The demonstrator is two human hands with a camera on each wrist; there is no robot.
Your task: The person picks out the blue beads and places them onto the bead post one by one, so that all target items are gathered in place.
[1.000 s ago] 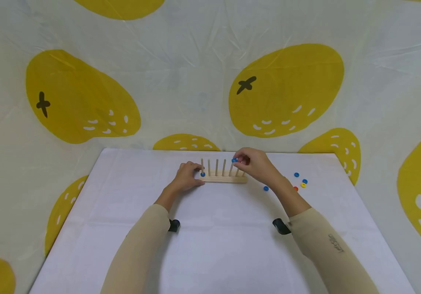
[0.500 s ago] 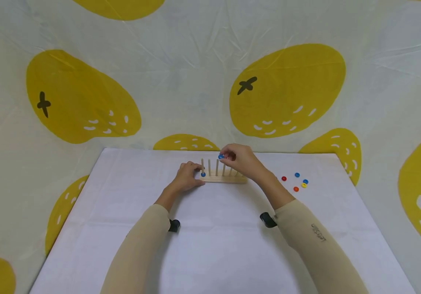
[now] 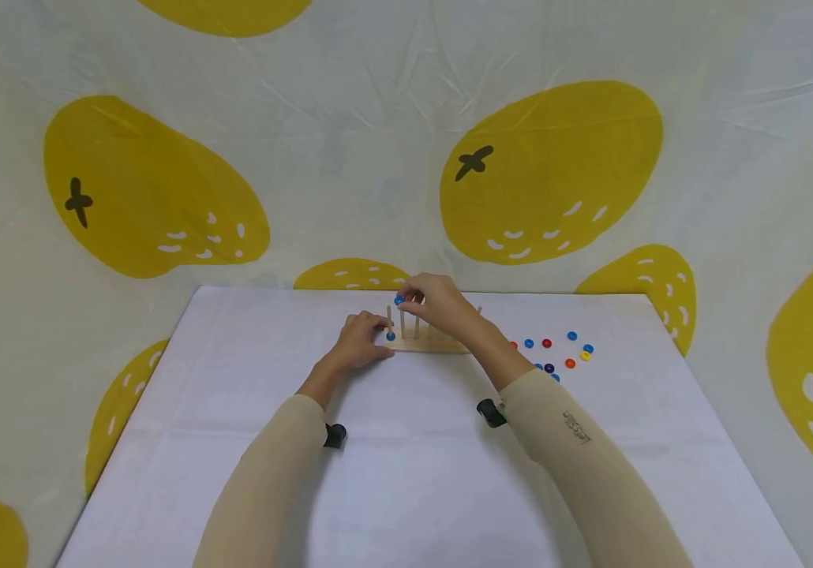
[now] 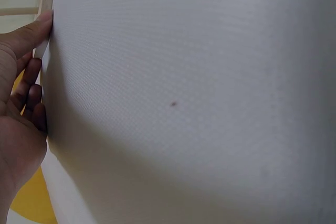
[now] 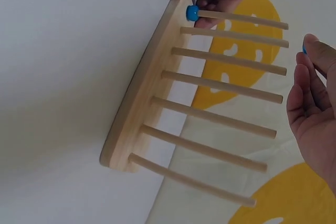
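A wooden peg board with a row of several upright pegs stands near the far edge of the table. My left hand grips its left end, thumb on the front side and fingers behind. One blue bead sits at the bottom of the leftmost peg. Between thumb and fingertips, my right hand pinches another blue bead, held at the top of the second peg from the left. In the right wrist view that bead is mostly hidden by the fingers, and the other pegs are bare.
Right of the board lie several loose beads, among them a red bead, a yellow bead, an orange bead and a dark purple bead. The right forearm partly covers this group. A patterned cloth hangs behind the table.
My right hand has moved left along the pegs with the blue bead, from the right half of the board to the second peg. More loose beads show. The left hand has stayed put.
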